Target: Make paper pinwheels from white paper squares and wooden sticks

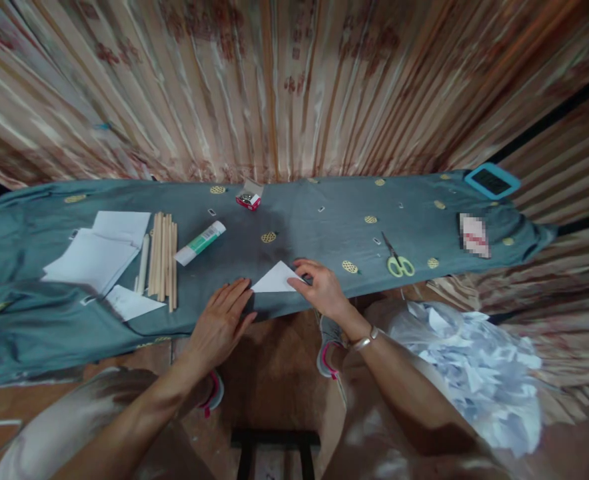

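Observation:
A small white paper triangle [276,279] lies at the near edge of a table covered with a grey-green cloth [294,213]. My left hand [223,322] rests flat on the cloth just left of the paper, fingers stretched out toward its left corner. My right hand [320,287] presses down on the right side of the paper with bent fingers. A bracelet is on my right wrist.
To the left lie white paper sheets [97,252], several wooden sticks [163,261] and a glue stick [200,243]. A small red box [248,198] sits at the back, yellow-handled scissors [397,260] to the right, a blue-framed device [492,180] far right. Crumpled paper scraps [469,363] pile below the table.

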Available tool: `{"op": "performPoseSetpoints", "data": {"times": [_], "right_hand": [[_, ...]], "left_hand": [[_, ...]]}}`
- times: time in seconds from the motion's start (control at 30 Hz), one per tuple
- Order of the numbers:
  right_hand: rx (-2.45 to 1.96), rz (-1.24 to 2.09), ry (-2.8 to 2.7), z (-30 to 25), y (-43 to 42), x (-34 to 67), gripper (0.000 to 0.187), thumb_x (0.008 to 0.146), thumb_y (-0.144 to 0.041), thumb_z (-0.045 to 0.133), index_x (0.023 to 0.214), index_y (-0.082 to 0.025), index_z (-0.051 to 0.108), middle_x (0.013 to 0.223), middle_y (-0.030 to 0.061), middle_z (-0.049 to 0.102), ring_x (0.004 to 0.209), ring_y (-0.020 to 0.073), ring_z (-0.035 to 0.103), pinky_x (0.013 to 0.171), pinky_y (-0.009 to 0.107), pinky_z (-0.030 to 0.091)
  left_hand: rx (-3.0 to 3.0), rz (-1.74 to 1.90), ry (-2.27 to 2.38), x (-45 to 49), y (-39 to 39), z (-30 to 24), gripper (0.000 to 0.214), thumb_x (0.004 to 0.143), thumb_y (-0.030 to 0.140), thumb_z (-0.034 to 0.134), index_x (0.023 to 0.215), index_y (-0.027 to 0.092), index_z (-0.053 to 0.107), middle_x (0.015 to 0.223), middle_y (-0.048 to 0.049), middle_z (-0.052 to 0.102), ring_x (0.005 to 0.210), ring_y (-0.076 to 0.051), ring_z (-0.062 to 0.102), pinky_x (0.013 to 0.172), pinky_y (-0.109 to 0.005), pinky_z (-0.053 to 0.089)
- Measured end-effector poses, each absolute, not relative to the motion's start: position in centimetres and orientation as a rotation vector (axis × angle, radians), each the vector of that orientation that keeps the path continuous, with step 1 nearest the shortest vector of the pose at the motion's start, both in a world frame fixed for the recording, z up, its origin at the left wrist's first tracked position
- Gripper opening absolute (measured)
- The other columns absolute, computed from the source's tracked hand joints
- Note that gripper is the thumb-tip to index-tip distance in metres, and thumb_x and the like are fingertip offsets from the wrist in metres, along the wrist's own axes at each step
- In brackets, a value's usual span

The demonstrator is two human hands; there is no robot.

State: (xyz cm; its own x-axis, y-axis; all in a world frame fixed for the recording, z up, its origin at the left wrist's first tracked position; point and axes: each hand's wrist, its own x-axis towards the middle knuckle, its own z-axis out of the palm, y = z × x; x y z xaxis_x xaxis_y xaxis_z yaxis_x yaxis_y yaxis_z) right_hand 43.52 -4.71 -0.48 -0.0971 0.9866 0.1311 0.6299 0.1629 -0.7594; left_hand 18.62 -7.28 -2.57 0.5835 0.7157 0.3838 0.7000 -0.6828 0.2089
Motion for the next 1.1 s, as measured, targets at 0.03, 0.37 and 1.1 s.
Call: {"op": "performPoseSetpoints", "data": {"times": [0.03, 0.37, 1.1], "right_hand": [[-1.542, 0.775, -1.791, -0.2, -4.7, 43.5, 0.009, 0.08, -0.027, 0.066, 0.074, -0.021, 0.065, 0.099, 0.0043, 0.073, 0.089, 0.0179, 0.067, 0.079, 0.031, 0.05], [-1.531, 0.6, -1.818, 1.4, -5.1, 43.4, 0.012, 0.084, -0.022, 0.063, 0.072, -0.02, 0.063, 0.099, 0.0044, 0.072, 0.091, 0.0177, 0.066, 0.084, 0.03, 0.049], [-1.566, 0.279, -2.032, 1.1, -5.7, 42.7, 0.013, 0.091, -0.02, 0.053, 0.08, -0.021, 0.059, 0.092, 0.0055, 0.068, 0.089, 0.0201, 0.061, 0.088, 0.033, 0.049]], "left_hand": [[2.749, 0.718, 1.234, 18.7, -7.1, -2.5, 0.035, 0.095, 0.03, 0.049, 0.124, 0.013, 0.055, 0.133, -0.0186, 0.059, 0.122, -0.03, 0.057, 0.101, -0.05, 0.049], [2.726, 0.94, 1.102, 23.1, -4.5, -0.6, 0.06, 0.095, 0.024, 0.049, 0.15, 0.02, 0.024, 0.141, -0.0183, 0.051, 0.131, -0.029, 0.049, 0.107, -0.051, 0.043], [2.749, 1.072, 1.087, 25.5, -2.4, 0.1, 0.023, 0.093, 0.016, 0.048, 0.111, 0.02, 0.062, 0.101, -0.0092, 0.064, 0.096, -0.023, 0.058, 0.081, -0.039, 0.049]]}}
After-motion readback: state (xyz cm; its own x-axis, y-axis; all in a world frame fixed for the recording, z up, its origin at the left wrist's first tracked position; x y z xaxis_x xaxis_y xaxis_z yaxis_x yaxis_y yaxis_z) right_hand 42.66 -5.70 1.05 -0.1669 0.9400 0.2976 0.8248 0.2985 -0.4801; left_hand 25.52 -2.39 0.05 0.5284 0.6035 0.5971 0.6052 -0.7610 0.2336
